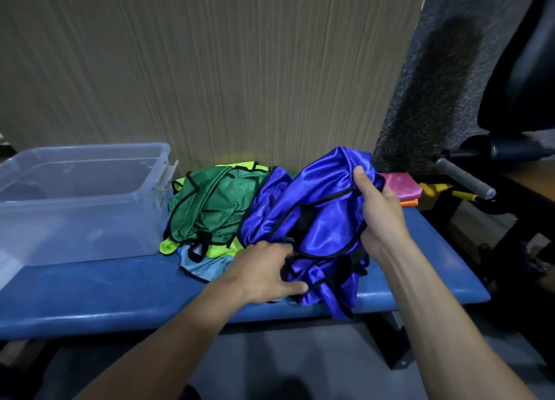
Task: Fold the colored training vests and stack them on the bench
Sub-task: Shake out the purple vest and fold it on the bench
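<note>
Head view: my right hand curls its fingers round the blue vest at its upper edge, my left hand pinches its lower hem above the bench. Green vest beside it, clear bin farther left, pink folded vest behind.

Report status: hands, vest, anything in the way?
Left hand and right hand both gripping blue vest, still crumpled. Unfolded pile beside it on bench. Nothing blocking.
</note>
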A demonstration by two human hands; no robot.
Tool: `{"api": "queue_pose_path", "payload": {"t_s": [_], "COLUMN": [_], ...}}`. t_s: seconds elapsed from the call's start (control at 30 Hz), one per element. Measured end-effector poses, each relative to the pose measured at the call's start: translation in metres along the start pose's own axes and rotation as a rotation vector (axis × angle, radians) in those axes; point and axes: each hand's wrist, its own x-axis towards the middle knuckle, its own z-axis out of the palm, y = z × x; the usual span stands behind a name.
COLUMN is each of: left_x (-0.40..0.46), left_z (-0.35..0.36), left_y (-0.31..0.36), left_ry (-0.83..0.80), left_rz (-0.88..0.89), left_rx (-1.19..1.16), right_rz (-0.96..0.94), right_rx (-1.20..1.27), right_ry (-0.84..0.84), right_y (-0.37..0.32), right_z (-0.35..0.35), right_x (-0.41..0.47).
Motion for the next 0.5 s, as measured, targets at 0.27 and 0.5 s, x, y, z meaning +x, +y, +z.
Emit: {"api": "queue_pose_path", "payload": {"t_s": [0.27, 0.5], "left_x": [-0.022, -0.057], "left_z": [-0.067, -0.18], "left_y": [-0.003, 0.008], "left_ry": [0.48, 0.894], "left_rz": [0.104, 0.247], "left_rx": [-0.746, -1.339], "right_rz": [-0.12, 0.031], "right_rx": [0.145, -0.081], "right_ry": [0.246, 0.129], "right_y": [-0.036, -0.028], "right_z": [-0.025, -0.029], "right_x": [0.019, 0.017]}}
